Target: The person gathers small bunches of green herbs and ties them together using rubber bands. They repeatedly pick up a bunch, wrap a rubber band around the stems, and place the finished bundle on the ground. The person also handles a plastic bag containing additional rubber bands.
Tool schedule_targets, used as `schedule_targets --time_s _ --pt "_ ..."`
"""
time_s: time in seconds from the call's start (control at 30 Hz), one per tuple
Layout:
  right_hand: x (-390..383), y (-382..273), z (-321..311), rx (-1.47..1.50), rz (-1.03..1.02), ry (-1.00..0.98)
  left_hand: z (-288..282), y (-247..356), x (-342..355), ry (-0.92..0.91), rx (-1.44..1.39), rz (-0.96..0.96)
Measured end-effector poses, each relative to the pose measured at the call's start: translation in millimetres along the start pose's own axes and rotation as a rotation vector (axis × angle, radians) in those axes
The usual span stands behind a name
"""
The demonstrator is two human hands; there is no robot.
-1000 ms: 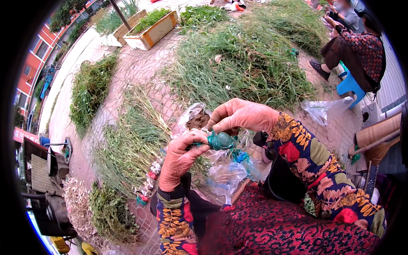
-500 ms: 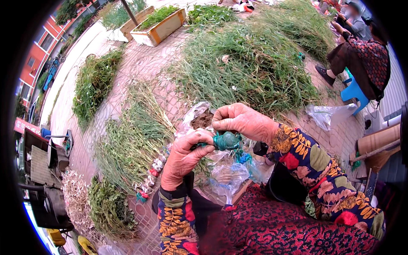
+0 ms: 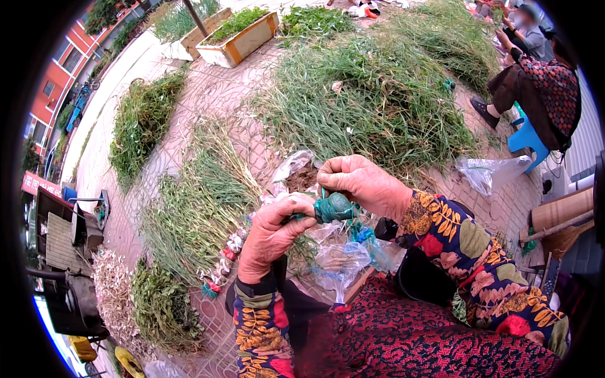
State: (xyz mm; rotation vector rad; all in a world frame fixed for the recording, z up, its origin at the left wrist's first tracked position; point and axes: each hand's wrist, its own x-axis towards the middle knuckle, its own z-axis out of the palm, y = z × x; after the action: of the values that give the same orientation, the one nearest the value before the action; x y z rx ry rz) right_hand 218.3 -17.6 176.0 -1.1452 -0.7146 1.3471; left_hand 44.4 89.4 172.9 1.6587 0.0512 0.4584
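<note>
In the middle of the view my left hand (image 3: 270, 234) is closed round one end of a small roundish bundle wrapped in green twine or net (image 3: 335, 208). Its rounded dark-green end faces right. Just above it, my right hand (image 3: 368, 183) pinches a thin green strand (image 3: 323, 191) that runs down to the bundle. Loose green and blue strips (image 3: 360, 233) hang below the bundle, over a clear plastic bag (image 3: 339, 261) by my lap. Behind my hands lies another plastic bag (image 3: 291, 165) with brown soil-like matter in it.
A large heap of cut grass (image 3: 372, 101) lies ahead. Several plant piles, including a leafy one (image 3: 146, 126), lie left. White planter boxes (image 3: 239, 41) stand far left. A person (image 3: 535, 88) sits on a blue stool (image 3: 528, 142) at right, near a clear bag (image 3: 493, 173).
My right hand has risen slightly off the bundle, and the green strand now shows between its fingertips and the bundle. My left hand keeps its grip.
</note>
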Motion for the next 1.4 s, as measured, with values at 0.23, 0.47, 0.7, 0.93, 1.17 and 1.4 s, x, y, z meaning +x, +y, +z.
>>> schedule_targets --time_s 0.23,0.47,0.7,0.93,1.17,1.4 --pt "-9 -20 0 0.172 0.132 -0.099 -4 2 -5 0.020 0.044 0.031" --pt "-4 -11 -1 0.022 0.187 -0.127 1 6 -1 -0.035 0.094 0.033" --pt "3 3 2 -0.003 0.010 -0.065 1 1 0 -0.009 0.147 0.000" --pt "2 1 19 -0.225 -0.104 -0.011 10 -3 -12 0.418 0.048 -0.010" --pt "1 25 39 -0.409 -0.218 -0.091 29 -18 -46 0.761 -0.730 -0.267" --pt "-11 34 50 -0.435 -0.290 -0.048 31 -19 -61 0.769 -0.737 -0.386"
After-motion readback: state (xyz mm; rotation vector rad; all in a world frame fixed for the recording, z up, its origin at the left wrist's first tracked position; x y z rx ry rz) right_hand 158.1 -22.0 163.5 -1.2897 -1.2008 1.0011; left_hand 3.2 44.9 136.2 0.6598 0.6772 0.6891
